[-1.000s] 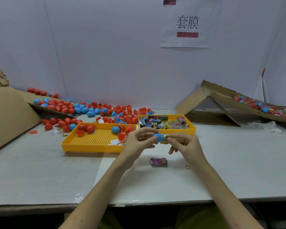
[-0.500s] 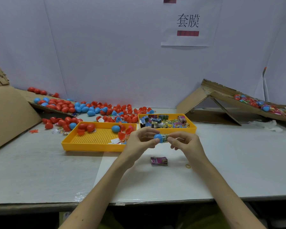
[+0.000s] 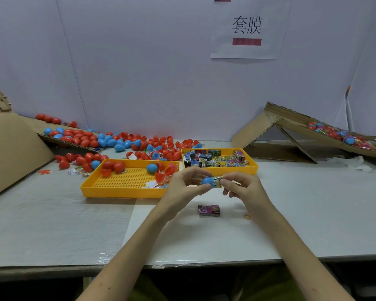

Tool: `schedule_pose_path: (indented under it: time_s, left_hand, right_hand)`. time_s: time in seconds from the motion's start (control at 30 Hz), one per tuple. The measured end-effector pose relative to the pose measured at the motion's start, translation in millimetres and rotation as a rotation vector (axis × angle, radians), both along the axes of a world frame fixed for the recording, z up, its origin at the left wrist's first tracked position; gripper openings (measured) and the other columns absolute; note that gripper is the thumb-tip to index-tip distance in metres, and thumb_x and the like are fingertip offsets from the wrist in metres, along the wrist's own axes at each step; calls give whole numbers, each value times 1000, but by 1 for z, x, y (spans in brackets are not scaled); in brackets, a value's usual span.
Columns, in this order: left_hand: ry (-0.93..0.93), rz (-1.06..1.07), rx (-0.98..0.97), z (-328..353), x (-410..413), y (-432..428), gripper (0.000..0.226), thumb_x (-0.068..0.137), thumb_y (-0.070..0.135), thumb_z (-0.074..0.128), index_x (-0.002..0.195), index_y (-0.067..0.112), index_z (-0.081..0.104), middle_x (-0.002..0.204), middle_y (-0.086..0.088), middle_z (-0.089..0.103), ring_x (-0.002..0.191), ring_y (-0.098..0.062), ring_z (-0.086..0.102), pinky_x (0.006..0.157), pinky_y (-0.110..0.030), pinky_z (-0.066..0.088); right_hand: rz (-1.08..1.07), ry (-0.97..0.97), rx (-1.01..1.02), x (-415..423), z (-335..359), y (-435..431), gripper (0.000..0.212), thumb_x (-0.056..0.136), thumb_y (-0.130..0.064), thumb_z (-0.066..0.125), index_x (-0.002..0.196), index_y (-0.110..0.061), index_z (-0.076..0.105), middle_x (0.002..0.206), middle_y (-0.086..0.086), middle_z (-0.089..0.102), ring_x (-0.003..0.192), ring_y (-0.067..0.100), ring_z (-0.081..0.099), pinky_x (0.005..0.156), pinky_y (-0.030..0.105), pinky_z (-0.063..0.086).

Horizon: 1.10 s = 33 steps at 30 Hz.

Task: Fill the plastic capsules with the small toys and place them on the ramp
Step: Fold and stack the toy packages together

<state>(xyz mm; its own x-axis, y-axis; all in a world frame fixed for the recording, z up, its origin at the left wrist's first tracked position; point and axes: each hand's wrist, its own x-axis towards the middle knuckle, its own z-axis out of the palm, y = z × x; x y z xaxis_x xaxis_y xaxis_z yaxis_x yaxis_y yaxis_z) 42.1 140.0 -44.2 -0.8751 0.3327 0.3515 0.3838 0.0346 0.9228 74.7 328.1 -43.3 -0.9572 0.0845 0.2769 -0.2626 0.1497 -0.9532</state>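
Both hands are held up together over the white table (image 3: 52, 224), just in front of the two yellow trays. The left hand (image 3: 186, 187) pinches a blue capsule half (image 3: 207, 181) between its thumb and curled fingers. The right hand (image 3: 244, 189) pinches a small toy packet (image 3: 217, 181) with its thumb and first finger, and the end of the packet sits right at the open mouth of the blue half. The other fingers of the right hand are loosely curled. On the table near the hands lies another toy packet (image 3: 209, 210), and a small rubber band (image 3: 247, 217) lies just to its right. The left yellow tray (image 3: 122, 192) holds a few red capsules (image 3: 115, 166), a blue capsule (image 3: 152, 167) and some loose bits. The right yellow tray (image 3: 245, 169) is full of little toy packets (image 3: 213, 159). Far on the left a big heap of red and blue capsules (image 3: 109, 142) spills off a cardboard sheet (image 3: 9, 148). Far on the right stands the cardboard ramp (image 3: 291, 121), with filled capsules (image 3: 343, 136) lying on its slope. A paper sign (image 3: 248, 29) hangs on the far wall.
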Motion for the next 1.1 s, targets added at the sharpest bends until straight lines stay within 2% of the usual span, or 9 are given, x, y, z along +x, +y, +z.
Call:
schedule_pose_path:
  time_s: [0.27,0.43,0.57,0.7,0.87,1.0,1.1]
  left_hand:
    - [33,8,-43,0,1,-1,24,85,16,78,95,36,72,98,10,70,90,-4,65,71,-17,55]
    - [41,13,-67,0,2,0,26,83,12,79,96,34,71,97,11,69,90,-2,65,71,-13,53]
    - [71,13,-82,0,2,1,27,82,11,79,93,34,71,95,15,69,88,1,64,71,-12,51]
    - [86,22,-91,-1,2,0,26,82,12,80,94,34,71,94,16,69,87,0,63,71,-13,52]
    - [107,32,-100,-2,3,-1,24,83,10,79,98,28,73,103,3,70,88,-6,62,73,-17,53]
    - [123,57,-117,-1,3,-1,20,84,13,79,96,29,75,103,5,70,88,-5,62,73,-15,53]
    - [133,89,-143,-2,3,0,17,84,16,79,95,29,75,101,5,70,88,-7,63,73,-16,54]
  right_hand:
    - [12,-19,-31,0,0,2,5,89,-14,70,88,-15,75,70,-5,70,64,8,65,59,20,53]
    - [66,-134,-24,-2,-1,1,6,88,-25,71,90,-22,76,72,-11,69,68,5,62,63,21,53]
    - [84,-207,-60,-3,-1,2,8,82,-31,73,82,-25,79,70,-11,67,72,7,60,66,24,52]
    - [114,-237,-93,-3,-1,2,27,70,-40,76,89,-21,79,72,-9,66,73,8,59,68,26,51]
    - [123,-212,-87,-2,-2,2,11,84,-26,73,88,-17,78,72,-5,65,69,6,59,65,25,49]
    - [90,-179,-78,-1,-2,2,9,90,-22,70,89,-16,77,72,-3,68,70,9,63,66,27,50]
    - [36,-99,29,0,-3,0,4,88,-19,72,87,-19,77,71,-5,72,65,9,64,61,22,52]
